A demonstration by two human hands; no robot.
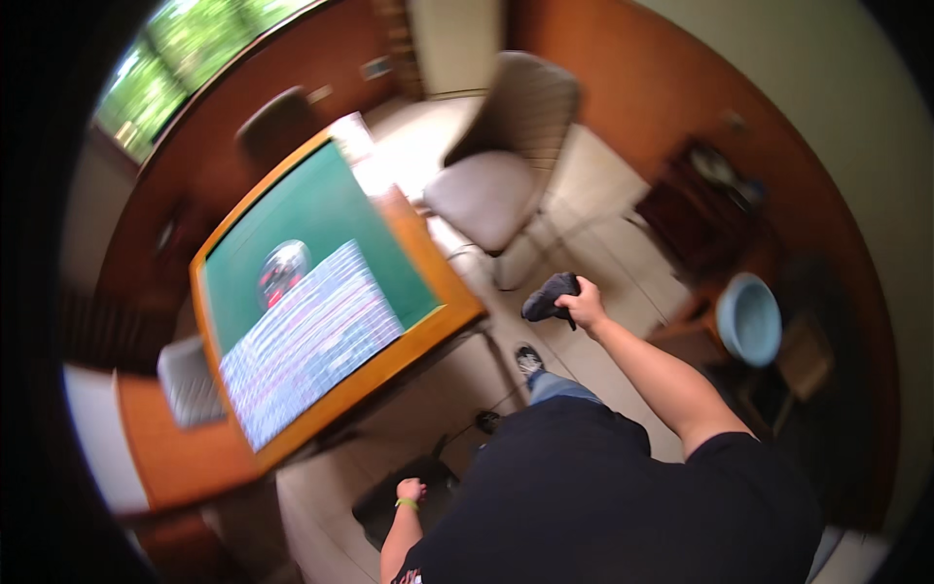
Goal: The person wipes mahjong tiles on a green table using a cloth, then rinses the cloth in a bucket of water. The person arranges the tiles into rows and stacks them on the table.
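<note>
My right hand (584, 304) is closed around a bunched dark grey cloth (551, 298), held out over the floor to the right of the table. The cloth hangs in a crumpled lump, with a loose end below my fingers. My left hand (412, 490) hangs low at my side, in front of a dark seat (389, 506); its fingers look curled in, with nothing visible in them. A wooden-framed table (457, 300) with a green top stands to my left. Rows of small pale blue and white tiles (311, 341) cover its near part, beside a round clear dome (283, 273) with red inside.
A grey padded chair (486, 195) stands beyond the table's right corner. At the right are a light blue basin (749, 319) and a dark reddish wooden stand (691, 214). Another chair (190, 380) is at the table's left side. Motion blurs much of the room.
</note>
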